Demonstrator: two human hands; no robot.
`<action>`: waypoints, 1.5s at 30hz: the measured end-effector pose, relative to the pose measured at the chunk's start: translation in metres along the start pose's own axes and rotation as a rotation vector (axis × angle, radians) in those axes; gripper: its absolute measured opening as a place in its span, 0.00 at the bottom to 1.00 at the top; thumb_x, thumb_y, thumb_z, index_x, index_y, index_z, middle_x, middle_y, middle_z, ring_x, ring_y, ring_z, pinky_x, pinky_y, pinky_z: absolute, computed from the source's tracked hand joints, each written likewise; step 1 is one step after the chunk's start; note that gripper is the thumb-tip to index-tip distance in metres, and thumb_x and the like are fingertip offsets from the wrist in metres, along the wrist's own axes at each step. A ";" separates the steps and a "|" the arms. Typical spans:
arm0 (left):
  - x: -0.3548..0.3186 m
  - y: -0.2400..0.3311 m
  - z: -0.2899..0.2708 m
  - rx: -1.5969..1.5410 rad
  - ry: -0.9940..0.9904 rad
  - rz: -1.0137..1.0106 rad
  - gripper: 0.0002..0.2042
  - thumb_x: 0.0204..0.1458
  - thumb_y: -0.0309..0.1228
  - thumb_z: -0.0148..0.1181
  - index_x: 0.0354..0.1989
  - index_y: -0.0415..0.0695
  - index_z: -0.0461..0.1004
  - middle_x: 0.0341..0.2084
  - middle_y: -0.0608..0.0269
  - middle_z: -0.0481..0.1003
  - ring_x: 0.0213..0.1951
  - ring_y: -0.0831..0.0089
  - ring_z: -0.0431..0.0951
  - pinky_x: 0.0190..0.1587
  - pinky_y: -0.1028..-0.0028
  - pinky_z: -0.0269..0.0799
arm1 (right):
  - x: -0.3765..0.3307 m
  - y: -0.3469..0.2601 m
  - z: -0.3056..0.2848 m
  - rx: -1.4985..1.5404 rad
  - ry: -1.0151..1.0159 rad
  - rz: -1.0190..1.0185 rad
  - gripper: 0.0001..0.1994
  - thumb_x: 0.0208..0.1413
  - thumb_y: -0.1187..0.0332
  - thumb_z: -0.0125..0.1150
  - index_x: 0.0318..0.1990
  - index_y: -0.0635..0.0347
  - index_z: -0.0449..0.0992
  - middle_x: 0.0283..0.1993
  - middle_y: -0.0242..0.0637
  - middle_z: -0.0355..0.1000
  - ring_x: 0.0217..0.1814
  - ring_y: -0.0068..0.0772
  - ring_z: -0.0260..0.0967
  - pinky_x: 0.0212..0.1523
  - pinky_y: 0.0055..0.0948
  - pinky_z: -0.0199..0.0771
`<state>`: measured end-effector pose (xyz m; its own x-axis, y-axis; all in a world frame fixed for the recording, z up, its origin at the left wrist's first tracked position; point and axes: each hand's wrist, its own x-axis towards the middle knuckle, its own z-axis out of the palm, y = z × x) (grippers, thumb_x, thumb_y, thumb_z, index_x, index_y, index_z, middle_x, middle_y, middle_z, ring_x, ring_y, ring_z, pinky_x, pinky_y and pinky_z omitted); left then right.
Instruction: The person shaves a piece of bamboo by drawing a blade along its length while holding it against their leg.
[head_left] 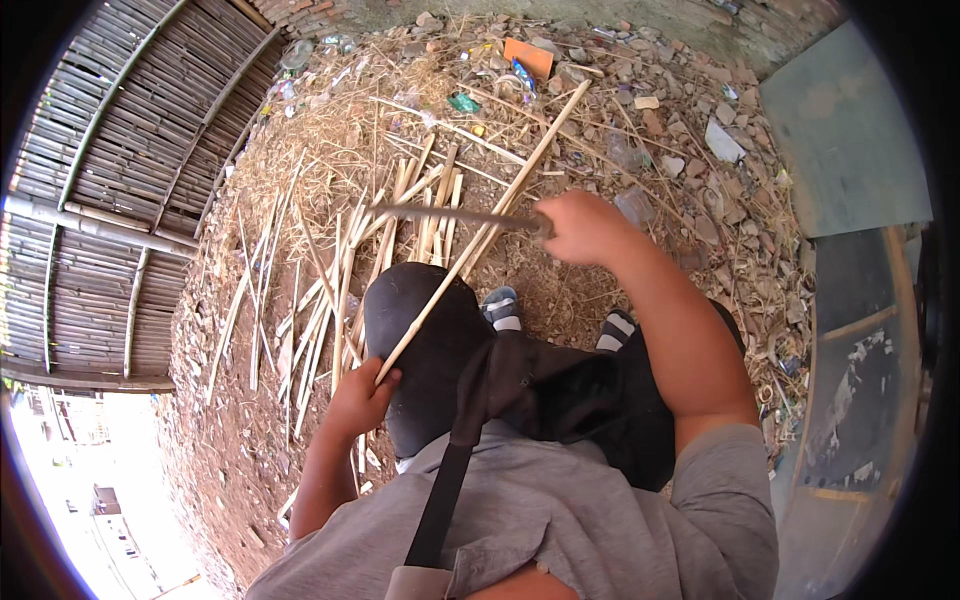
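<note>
Bamboo strip (480, 225) runs up and away from the left hand (358, 395), fist closed on its lower end over the knee. Right hand (580, 228) is clenched on a knife (450, 214) laid across it. Looks light, stiff, splintery, so I'd grab well below the blade.

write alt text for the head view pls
Seen from above, a seated person's left hand holds a long pale bamboo strip across a dark-trousered knee, while the right hand grips a long grey metal blade crossing it. More split bamboo strips litter the dirt ground.
</note>
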<state>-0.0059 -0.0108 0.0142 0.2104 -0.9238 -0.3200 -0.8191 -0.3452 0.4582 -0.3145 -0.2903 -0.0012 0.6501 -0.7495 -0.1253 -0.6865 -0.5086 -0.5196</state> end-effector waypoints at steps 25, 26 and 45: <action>-0.001 -0.005 0.003 -0.027 0.032 0.014 0.15 0.65 0.40 0.55 0.33 0.40 0.68 0.24 0.41 0.74 0.32 0.37 0.76 0.33 0.51 0.68 | 0.009 0.023 -0.008 0.173 0.059 0.171 0.14 0.50 0.62 0.69 0.41 0.60 0.80 0.38 0.46 0.79 0.43 0.47 0.79 0.44 0.44 0.77; -0.001 -0.002 0.002 -0.017 0.023 0.003 0.15 0.65 0.40 0.55 0.33 0.40 0.68 0.24 0.40 0.74 0.33 0.37 0.76 0.33 0.51 0.69 | 0.007 0.013 -0.002 0.112 0.023 0.091 0.14 0.50 0.62 0.69 0.40 0.60 0.80 0.35 0.45 0.79 0.40 0.46 0.78 0.43 0.44 0.76; -0.002 0.003 -0.002 0.069 0.006 -0.015 0.16 0.65 0.41 0.55 0.34 0.38 0.69 0.26 0.36 0.75 0.35 0.34 0.76 0.36 0.47 0.69 | 0.006 0.001 -0.006 -0.011 -0.215 -0.022 0.13 0.50 0.63 0.68 0.41 0.58 0.80 0.37 0.47 0.79 0.43 0.50 0.79 0.45 0.46 0.77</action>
<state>-0.0076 -0.0104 0.0175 0.2257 -0.9198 -0.3209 -0.8505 -0.3467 0.3955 -0.3132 -0.2976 0.0031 0.7187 -0.6310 -0.2920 -0.6740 -0.5291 -0.5155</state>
